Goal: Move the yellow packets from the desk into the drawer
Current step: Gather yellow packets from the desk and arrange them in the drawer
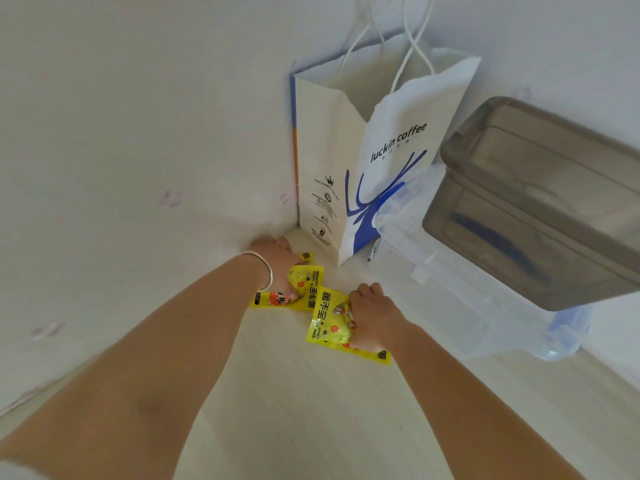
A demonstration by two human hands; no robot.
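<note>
Head view, looking down at a pale desk set into a wall corner. Landmark: white paper bag printed "luckin coffee", standing upright at the corner. Just in front of the bag, toward the viewer, lie the yellow packets, overlapping on the desk surface. Left hand, wearing a thin bracelet at the wrist, rests on the packets nearest the bag, fingers curled down onto them. Right hand lies farther from the bag, fingers bent and closed around the nearer packets. Right of the bag sits a clear plastic box; a grey lidded box is stacked on it.
</note>
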